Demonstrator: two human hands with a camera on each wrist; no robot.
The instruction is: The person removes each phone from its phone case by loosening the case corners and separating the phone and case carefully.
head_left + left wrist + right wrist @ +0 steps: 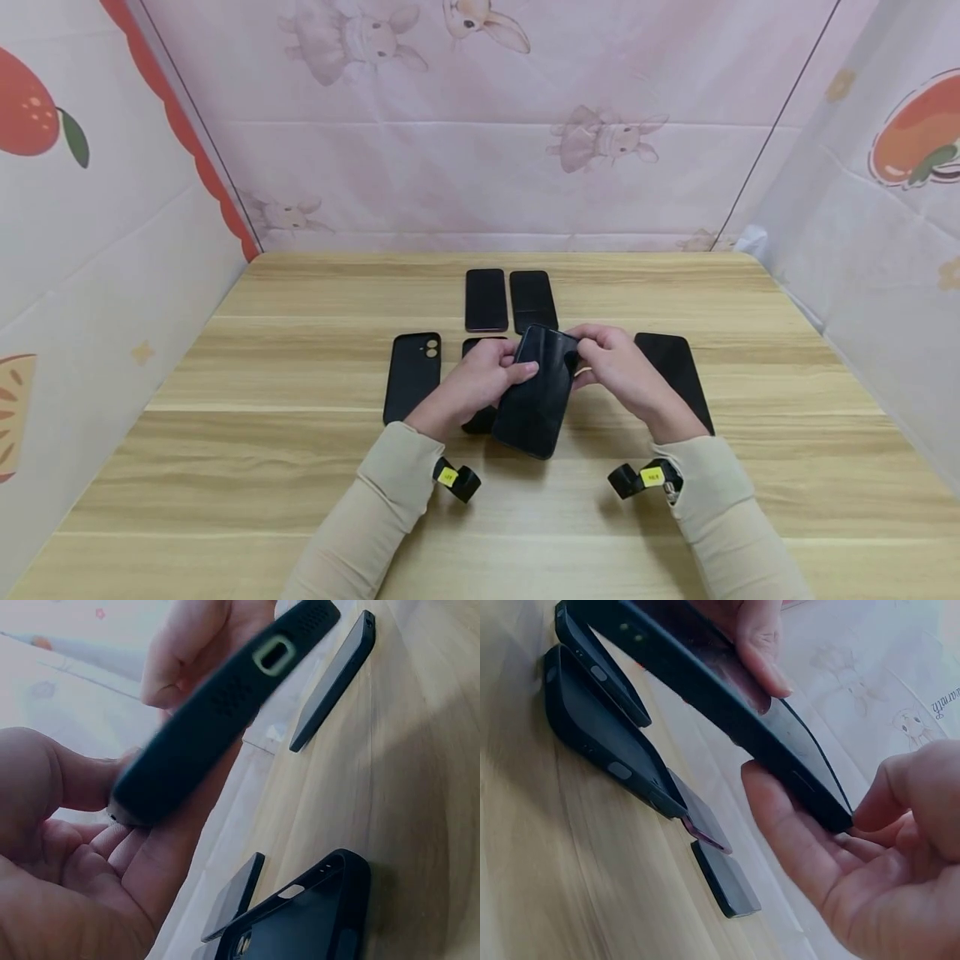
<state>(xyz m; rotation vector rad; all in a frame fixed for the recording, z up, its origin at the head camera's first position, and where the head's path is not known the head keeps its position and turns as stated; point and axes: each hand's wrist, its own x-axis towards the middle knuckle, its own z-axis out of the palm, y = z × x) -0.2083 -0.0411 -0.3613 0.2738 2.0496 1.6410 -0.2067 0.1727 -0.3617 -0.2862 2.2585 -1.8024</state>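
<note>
A phone in a black case (pixel 534 404) is held tilted above the table, dark screen up. My left hand (pixel 483 377) grips its left edge, thumb on the screen and fingers beneath. At the upper right corner, my right hand (pixel 621 367) pinches the case between thumb and fingers. The left wrist view shows the case's bottom edge with a port cutout (pixel 274 655). Under the held phone lies an empty black phone case (pixel 478 423), partly hidden by the left hand and the phone. Another empty case (pixel 408 379) with camera holes lies left of it.
Two dark phones (pixel 486 302) (pixel 533 302) lie side by side farther back. A black phone (pixel 677 371) lies to the right, partly behind the right wrist. Wrist cameras (pixel 459 482) (pixel 628 480) sit under both sleeves. Printed curtains (pixel 465 183) border the wooden table (pixel 225 467).
</note>
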